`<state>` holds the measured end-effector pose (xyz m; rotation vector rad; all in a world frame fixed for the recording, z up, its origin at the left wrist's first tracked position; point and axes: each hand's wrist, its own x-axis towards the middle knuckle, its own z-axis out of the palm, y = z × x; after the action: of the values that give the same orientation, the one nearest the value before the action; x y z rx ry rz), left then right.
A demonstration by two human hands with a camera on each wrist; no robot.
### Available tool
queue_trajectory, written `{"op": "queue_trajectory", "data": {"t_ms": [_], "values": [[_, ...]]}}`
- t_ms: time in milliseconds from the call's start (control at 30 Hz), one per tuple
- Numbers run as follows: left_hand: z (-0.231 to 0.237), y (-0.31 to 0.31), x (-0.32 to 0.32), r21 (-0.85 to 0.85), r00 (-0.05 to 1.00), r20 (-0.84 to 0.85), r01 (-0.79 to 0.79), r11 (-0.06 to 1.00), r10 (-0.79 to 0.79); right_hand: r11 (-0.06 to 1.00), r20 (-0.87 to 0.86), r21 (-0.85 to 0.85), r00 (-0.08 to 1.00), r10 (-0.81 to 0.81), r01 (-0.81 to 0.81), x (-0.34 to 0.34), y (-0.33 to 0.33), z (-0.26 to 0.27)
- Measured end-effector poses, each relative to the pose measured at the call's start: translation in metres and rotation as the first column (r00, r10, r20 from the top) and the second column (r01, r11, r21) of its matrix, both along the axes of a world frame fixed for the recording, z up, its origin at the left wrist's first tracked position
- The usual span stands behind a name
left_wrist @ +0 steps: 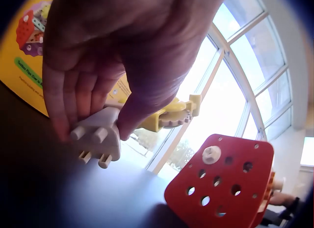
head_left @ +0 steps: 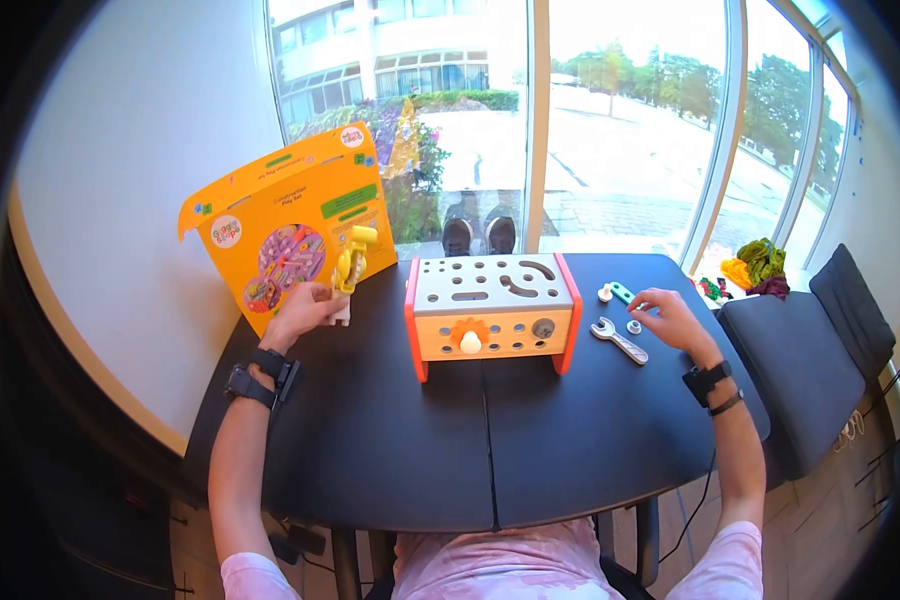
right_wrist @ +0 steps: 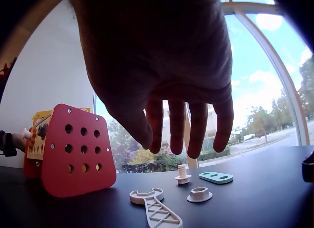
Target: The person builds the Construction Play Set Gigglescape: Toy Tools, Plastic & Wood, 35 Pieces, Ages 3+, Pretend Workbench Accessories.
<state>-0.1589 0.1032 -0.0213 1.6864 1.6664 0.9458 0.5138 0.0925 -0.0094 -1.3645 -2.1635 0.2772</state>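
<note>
My left hand (head_left: 305,312) pinches a yellow-and-white toy piece (head_left: 354,262) at its white base, held upright in front of the orange box. Pegs stick out of that white base (left_wrist: 101,130) in the left wrist view, and a toothed wheel sits in the yellow part. Over the right side of the table hangs my right hand (head_left: 673,322), its fingers pointing loosely down with nothing in them. Below and near it lie a white toy nut (right_wrist: 199,194), a white bolt (right_wrist: 182,177), a green strip with holes (right_wrist: 216,177) and a grey toy wrench (right_wrist: 156,208).
Mid-table stands a toy toolbox (head_left: 443,342) with red ends, a holed top and an orange gear (head_left: 458,329) on its front. The orange cardboard box (head_left: 220,205) leans at the back left. Windows rise behind the table; a dark chair (head_left: 790,345) stands to the right.
</note>
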Motion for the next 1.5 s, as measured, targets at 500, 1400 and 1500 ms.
{"op": "queue_trajectory", "data": {"t_ms": [500, 1400, 1500], "values": [[0.078, -0.014, 0.125, 0.414, 0.910, 0.193, 0.264, 0.871, -0.367, 0.977, -0.085, 0.127, 0.979, 0.184, -0.173, -0.081, -0.039, 0.052], [0.014, 0.006, -0.001, 0.272, 0.891, -0.431, -0.020, 0.962, 0.140, 0.993, 0.308, -0.031, 0.946, -0.103, 0.118, 0.017, 0.034, -0.042], [0.017, -0.015, -0.006, 0.150, 0.774, -0.600, -0.140, 0.979, 0.203, 0.994, 0.302, 0.031, 0.947, -0.112, 0.107, 0.007, 0.042, -0.044]]}}
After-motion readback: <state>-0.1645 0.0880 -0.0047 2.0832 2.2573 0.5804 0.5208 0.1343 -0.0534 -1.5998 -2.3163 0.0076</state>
